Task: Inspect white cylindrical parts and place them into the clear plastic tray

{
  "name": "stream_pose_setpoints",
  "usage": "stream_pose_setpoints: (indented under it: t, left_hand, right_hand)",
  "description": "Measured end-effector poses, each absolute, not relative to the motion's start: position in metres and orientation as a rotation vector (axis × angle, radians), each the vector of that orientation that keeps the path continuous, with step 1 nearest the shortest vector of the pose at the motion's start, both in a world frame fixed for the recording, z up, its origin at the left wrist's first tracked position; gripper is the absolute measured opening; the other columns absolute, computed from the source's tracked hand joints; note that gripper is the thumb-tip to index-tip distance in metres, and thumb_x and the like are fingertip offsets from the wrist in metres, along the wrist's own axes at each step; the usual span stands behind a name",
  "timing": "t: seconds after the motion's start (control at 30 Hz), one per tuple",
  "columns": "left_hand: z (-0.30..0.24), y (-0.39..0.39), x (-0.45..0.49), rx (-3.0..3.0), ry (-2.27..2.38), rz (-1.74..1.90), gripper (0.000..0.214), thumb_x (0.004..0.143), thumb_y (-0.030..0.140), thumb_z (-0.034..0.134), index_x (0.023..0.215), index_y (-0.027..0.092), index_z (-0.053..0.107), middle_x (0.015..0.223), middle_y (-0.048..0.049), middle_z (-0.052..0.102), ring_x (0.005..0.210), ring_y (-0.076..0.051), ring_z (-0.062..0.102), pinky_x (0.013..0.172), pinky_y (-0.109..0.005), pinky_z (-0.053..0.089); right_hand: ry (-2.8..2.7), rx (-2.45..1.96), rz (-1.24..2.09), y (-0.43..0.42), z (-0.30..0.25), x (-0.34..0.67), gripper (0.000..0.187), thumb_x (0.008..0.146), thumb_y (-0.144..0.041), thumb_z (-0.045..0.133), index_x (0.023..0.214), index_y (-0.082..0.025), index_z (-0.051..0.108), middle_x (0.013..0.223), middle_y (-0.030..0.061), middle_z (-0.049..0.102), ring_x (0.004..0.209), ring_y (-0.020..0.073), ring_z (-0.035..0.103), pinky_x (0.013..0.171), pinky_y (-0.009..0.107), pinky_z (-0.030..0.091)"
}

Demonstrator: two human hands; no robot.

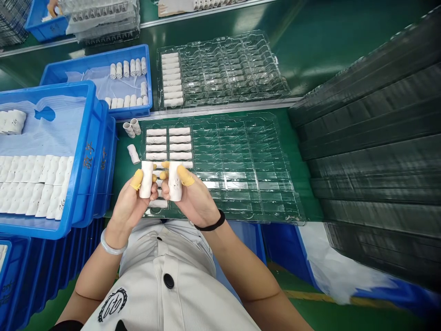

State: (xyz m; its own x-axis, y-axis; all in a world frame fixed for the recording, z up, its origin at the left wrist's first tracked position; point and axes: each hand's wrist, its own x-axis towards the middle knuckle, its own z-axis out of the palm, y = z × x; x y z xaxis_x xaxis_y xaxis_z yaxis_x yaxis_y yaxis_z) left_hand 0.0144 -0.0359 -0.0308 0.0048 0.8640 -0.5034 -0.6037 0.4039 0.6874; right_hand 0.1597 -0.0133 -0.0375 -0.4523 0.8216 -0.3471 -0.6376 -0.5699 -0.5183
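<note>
My left hand [132, 200] is closed around a white cylindrical piece [146, 180] with a wavy side, held upright. Close beside it, my right hand [193, 195] grips a second white cylindrical piece [175, 182] that shows small dark marks. Yellow covers wrap several of my fingertips. Beneath both hands lies a clear plastic tray [237, 170], its left columns filled with white pieces lying on their sides. Left of the tray, two pieces [132, 128] stand on the green table and a loose piece [133, 154] lies tilted. My hands hide part of the left columns.
Blue crates [90, 156] with rows of white pieces stand at the left. A shallower blue bin [149, 78] sits behind them. Another clear tray [227, 69], partly filled, rests on the raised ledge. Tall stacked dark trays [372, 138] rise at the right. Someone else's hand [52, 8] shows top left.
</note>
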Motion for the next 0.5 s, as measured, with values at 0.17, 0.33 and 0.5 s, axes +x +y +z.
stream_pose_setpoints:
  t: [0.17,0.33,0.5]
  left_hand:
    - [-0.033,-0.0359,0.0146,0.343,1.078,1.152,0.043,0.098,0.046,0.054,0.085,0.008,0.07,0.072,-0.0097,0.063,0.064,-0.014,0.058,0.059,-0.023,0.049]
    - [-0.0359,-0.0359,0.0143,0.338,1.023,1.178,0.044,0.101,0.042,0.046,0.084,0.009,0.07,0.067,-0.0076,0.061,0.062,-0.014,0.057,0.062,-0.026,0.051]
    - [-0.0324,-0.0348,0.0158,0.271,1.024,1.175,0.043,0.102,0.04,0.044,0.092,0.008,0.071,0.071,-0.0084,0.064,0.059,-0.012,0.057,0.055,-0.021,0.049]
  right_hand:
    - [-0.271,-0.732,2.139,-0.0108,-0.0369,0.1587,0.029,0.096,-0.04,0.057,0.105,-0.015,0.067,0.078,0.0041,0.068,0.067,0.0162,0.062,0.064,0.031,0.055]
    - [-0.29,-0.725,2.073,-0.0129,-0.0391,0.1606,0.029,0.087,-0.036,0.072,0.107,-0.016,0.066,0.08,0.0022,0.069,0.065,0.0136,0.062,0.061,0.026,0.053]
    - [-0.226,-0.726,2.134,-0.0106,-0.0384,0.1593,0.035,0.098,-0.043,0.054,0.116,-0.015,0.063,0.086,0.0058,0.071,0.064,0.0143,0.062,0.065,0.03,0.056]
